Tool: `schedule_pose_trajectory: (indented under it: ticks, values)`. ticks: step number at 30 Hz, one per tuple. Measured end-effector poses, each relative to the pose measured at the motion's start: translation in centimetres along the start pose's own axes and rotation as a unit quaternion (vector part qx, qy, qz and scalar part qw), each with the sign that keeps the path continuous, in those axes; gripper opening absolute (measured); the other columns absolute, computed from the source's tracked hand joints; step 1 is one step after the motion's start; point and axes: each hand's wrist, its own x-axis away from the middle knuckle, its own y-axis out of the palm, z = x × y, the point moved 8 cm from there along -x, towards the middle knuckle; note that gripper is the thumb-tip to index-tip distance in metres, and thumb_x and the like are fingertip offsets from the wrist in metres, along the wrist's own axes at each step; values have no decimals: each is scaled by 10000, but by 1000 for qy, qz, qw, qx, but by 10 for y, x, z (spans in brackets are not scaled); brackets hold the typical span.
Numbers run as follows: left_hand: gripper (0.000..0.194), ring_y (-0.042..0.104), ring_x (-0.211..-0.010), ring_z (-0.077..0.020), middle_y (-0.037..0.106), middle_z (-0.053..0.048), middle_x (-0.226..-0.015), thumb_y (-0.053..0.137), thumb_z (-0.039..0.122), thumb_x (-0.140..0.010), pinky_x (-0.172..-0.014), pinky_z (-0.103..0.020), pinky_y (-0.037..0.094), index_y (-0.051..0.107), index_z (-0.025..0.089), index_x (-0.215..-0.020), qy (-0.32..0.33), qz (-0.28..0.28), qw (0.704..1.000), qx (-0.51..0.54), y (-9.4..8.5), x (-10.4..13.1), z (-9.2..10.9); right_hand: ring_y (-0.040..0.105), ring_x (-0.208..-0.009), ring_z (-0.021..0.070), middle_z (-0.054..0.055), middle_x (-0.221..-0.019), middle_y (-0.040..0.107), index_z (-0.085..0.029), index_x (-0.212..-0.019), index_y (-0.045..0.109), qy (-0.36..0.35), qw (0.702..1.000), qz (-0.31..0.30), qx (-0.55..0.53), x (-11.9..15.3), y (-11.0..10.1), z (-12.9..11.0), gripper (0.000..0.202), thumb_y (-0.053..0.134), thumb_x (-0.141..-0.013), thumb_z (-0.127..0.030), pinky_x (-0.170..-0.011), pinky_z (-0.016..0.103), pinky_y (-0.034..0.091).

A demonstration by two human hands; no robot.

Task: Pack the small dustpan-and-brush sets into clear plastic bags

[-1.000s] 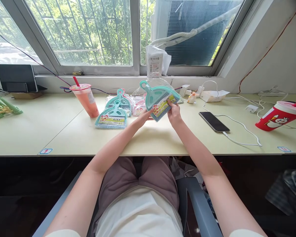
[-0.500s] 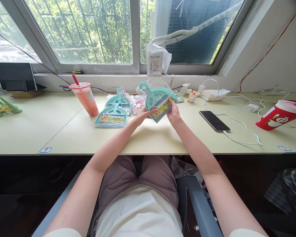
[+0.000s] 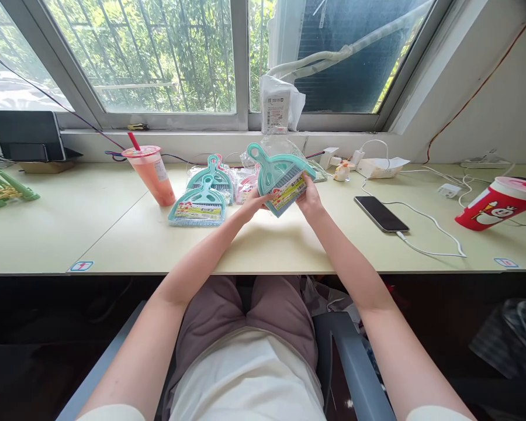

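A teal dustpan-and-brush set [image 3: 280, 175] in clear wrap, with a yellow and red label, is held tilted above the desk. My left hand [image 3: 255, 204] grips its lower left side, and my right hand [image 3: 309, 196] holds its right edge. Just left of my hands, another wrapped teal set [image 3: 200, 204] lies on the desk, overlapping a further teal set [image 3: 214, 172] behind it. Pink wrapped items [image 3: 245, 184] sit partly hidden behind the held set.
A pink drink cup [image 3: 151, 175] leans at the left. On the right are a phone [image 3: 381, 214] on a white cable and a tilted red cup [image 3: 495, 204]. A black tablet [image 3: 26, 135] and green stems [image 3: 4, 188] are at far left.
The held teal set has shifted very slightly upward with both hands still on it. Nothing else has visibly moved.
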Motion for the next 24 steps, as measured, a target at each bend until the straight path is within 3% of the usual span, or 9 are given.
schedule_pose_trajectory:
  ticks: [7, 14, 19, 22, 24]
  values:
    - [614, 678, -1097, -314, 684, -135, -1237, 785, 424, -713, -778, -393, 609, 576, 190, -1241, 0, -26, 999, -36, 10, 6, 4, 703, -880, 182, 8, -879, 745, -217, -889, 665, 35, 999, 28, -23, -6, -10, 5, 214, 714, -833, -418, -741, 307, 625]
    - [688, 678, -1094, -334, 666, -152, -1262, 783, 470, -711, -773, -431, 612, 550, 182, -1290, 2, -49, 998, -44, 12, 9, 8, 708, -980, 197, 31, -961, 757, -213, -914, 660, -8, 1000, 8, -15, -8, -8, 6, 316, 768, -787, -482, -818, 320, 627]
    - [650, 681, -1080, -329, 685, -135, -1225, 789, 430, -696, -776, -428, 602, 568, 181, -1254, 10, -7, 999, -29, 4, 6, 6, 708, -1048, 208, 39, -1009, 766, -208, -956, 667, -21, 1000, -11, -19, 1, 1, 4, 282, 735, -831, -451, -872, 328, 626]
    - [562, 694, -1037, -300, 716, -115, -1157, 778, 395, -703, -784, -404, 599, 597, 179, -1189, 2, 31, 1000, -3, -4, 2, 4, 709, -1068, 199, 12, -985, 771, -227, -978, 663, -9, 999, -47, -14, 6, 13, 2, 152, 686, -868, -330, -916, 333, 621]
    - [524, 698, -1023, -282, 730, -101, -1129, 771, 377, -714, -782, -381, 598, 609, 187, -1175, 5, 50, 999, 12, -8, 2, 6, 710, -1078, 201, 0, -986, 772, -236, -1013, 653, 0, 996, -89, 4, 11, 22, 1, 183, 687, -834, -218, -956, 354, 611]
